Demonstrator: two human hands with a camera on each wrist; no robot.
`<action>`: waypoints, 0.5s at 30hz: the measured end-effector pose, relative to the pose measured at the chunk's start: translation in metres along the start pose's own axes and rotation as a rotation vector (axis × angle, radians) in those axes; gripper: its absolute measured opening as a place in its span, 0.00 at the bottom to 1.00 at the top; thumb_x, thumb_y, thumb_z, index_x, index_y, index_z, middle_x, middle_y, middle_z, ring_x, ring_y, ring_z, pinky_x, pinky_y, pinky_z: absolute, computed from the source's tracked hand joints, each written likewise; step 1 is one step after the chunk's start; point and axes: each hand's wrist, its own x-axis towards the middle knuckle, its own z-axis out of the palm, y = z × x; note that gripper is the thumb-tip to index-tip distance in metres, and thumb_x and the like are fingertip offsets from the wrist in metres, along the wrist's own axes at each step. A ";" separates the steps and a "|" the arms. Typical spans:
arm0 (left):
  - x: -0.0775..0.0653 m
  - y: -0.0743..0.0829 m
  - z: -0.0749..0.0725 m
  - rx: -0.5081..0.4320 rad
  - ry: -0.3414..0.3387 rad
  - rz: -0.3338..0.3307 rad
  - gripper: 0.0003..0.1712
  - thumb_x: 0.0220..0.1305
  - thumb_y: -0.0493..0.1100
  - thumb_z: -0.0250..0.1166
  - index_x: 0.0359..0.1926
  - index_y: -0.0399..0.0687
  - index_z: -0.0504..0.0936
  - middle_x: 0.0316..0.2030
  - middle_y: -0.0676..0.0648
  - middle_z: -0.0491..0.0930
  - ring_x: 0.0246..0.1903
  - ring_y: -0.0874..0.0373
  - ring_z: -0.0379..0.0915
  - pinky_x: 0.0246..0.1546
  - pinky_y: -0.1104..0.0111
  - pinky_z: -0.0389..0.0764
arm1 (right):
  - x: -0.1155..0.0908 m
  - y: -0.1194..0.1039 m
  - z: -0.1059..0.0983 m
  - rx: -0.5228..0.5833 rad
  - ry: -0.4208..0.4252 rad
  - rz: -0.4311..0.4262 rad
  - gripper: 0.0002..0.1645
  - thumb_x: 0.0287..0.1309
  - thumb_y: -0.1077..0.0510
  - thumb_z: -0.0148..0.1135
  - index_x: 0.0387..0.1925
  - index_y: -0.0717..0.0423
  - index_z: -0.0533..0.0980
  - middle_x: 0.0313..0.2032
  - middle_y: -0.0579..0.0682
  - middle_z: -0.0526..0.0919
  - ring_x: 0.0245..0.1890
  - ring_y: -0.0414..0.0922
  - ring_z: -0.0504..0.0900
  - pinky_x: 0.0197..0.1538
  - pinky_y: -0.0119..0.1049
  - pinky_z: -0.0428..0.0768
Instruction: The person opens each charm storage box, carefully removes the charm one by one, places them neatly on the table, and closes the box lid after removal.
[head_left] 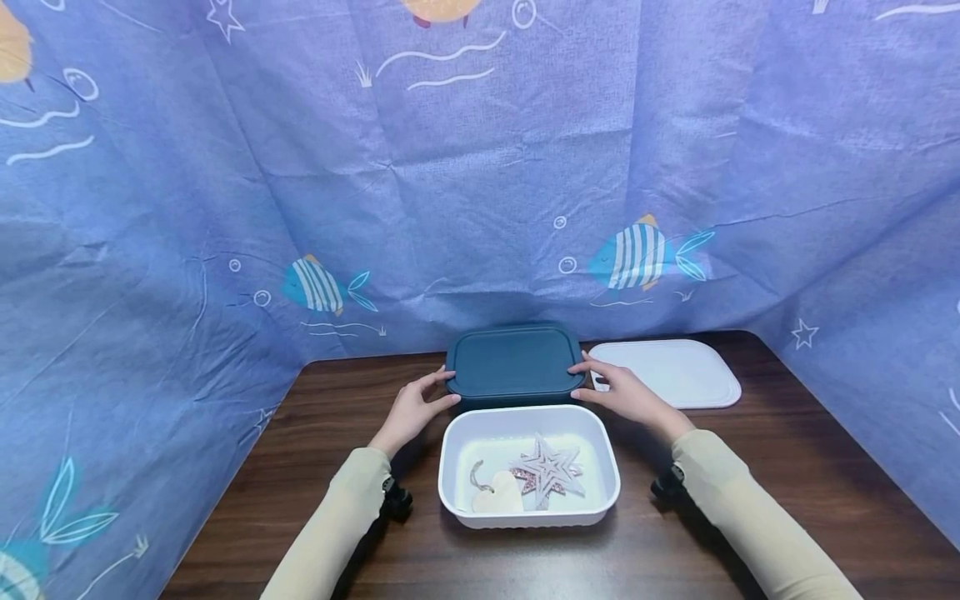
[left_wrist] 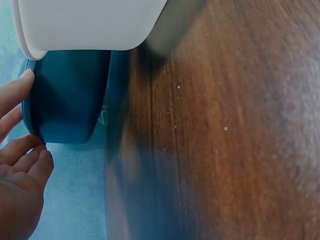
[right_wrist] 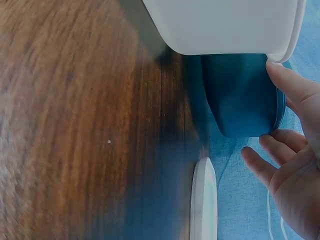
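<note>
A dark teal lidded food container (head_left: 513, 362) stands at the table's back edge. My left hand (head_left: 408, 410) holds its left end, with the thumb at the front corner and the fingertips along the lid's rim. At the opposite end my right hand (head_left: 626, 393) grips the rim, thumb in front and fingers further back. Up close, the left hand's fingertips (left_wrist: 45, 159) sit under the lid edge. Just in front is an uncovered white container (head_left: 529, 520), holding a wooden heart tag (head_left: 501, 497) with a cord and glittery star ornaments (head_left: 551, 471).
A flat white lid (head_left: 678, 372) lies at the back right, partly behind my right hand. Dark wood-grain table (head_left: 315, 467) surrounds the containers. A blue cloth printed with fish (head_left: 630, 254) hangs right behind the table.
</note>
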 end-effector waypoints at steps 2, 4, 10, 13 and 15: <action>0.000 0.000 0.000 -0.002 0.001 0.000 0.29 0.65 0.54 0.70 0.66 0.57 0.78 0.73 0.52 0.65 0.70 0.52 0.63 0.67 0.54 0.67 | 0.000 0.000 0.000 0.000 0.000 0.002 0.31 0.63 0.43 0.69 0.62 0.52 0.77 0.75 0.63 0.56 0.74 0.61 0.59 0.66 0.58 0.69; 0.000 0.000 0.000 -0.005 0.003 0.002 0.30 0.65 0.54 0.70 0.66 0.57 0.78 0.73 0.52 0.64 0.70 0.52 0.64 0.67 0.54 0.67 | 0.000 0.000 0.000 0.001 0.000 0.005 0.31 0.63 0.42 0.68 0.63 0.51 0.77 0.76 0.63 0.56 0.74 0.61 0.58 0.66 0.58 0.69; -0.001 0.002 0.001 -0.013 0.012 0.007 0.30 0.65 0.55 0.70 0.66 0.57 0.78 0.73 0.52 0.64 0.70 0.52 0.63 0.67 0.53 0.67 | 0.000 0.000 -0.001 0.013 -0.001 0.017 0.33 0.62 0.40 0.68 0.63 0.51 0.76 0.76 0.62 0.55 0.74 0.61 0.57 0.67 0.59 0.68; -0.001 0.001 0.001 -0.016 0.013 0.006 0.30 0.65 0.55 0.70 0.66 0.58 0.78 0.73 0.51 0.64 0.70 0.52 0.63 0.67 0.53 0.68 | 0.000 0.000 -0.001 0.014 -0.003 0.017 0.33 0.62 0.39 0.68 0.63 0.51 0.76 0.76 0.62 0.55 0.74 0.61 0.57 0.67 0.59 0.68; -0.001 0.001 0.001 -0.018 0.012 0.004 0.30 0.65 0.55 0.70 0.66 0.58 0.78 0.73 0.51 0.64 0.70 0.52 0.63 0.67 0.53 0.68 | 0.000 0.000 -0.002 0.009 -0.005 0.016 0.33 0.62 0.39 0.68 0.63 0.50 0.76 0.76 0.62 0.55 0.74 0.61 0.57 0.67 0.58 0.68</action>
